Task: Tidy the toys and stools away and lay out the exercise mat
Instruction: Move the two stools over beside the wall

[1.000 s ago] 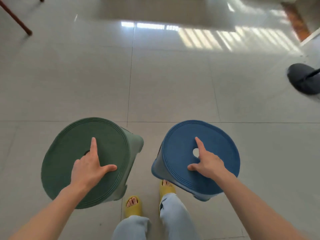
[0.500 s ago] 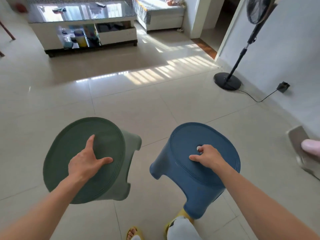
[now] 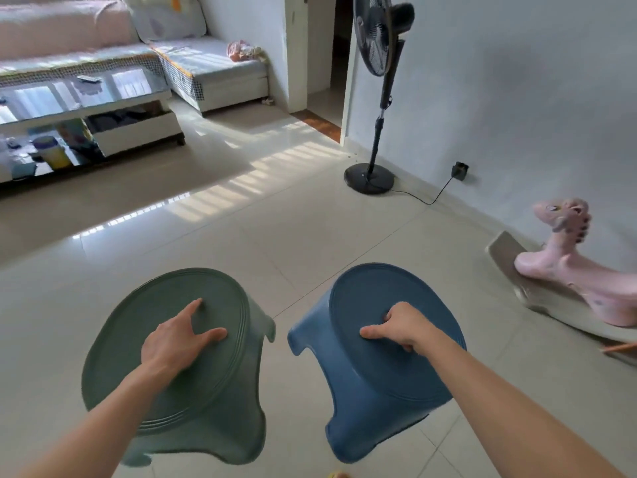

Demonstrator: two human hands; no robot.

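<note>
My left hand (image 3: 174, 341) lies on the round seat of the green stool (image 3: 179, 367), with the forefinger stretched toward the middle of the seat, the thumb spread out to the right, and the other fingers curled down out of sight at the centre, so I am holding the stool by its seat. My right hand (image 3: 400, 326) sits on the seat of the blue stool (image 3: 382, 370), knuckles bent, fingers hooked down into the middle of the seat and thumb pointing left across the top; it grips the stool there. Both stools are tilted, seats leaning toward me and legs pointing away and down over the tiled floor (image 3: 275, 243); they hang side by side, close but not touching. A pink rocking toy (image 3: 572, 267) stands by the wall to my right, beyond the blue stool, and a standing fan (image 3: 377, 98) stands further along that wall.
</note>
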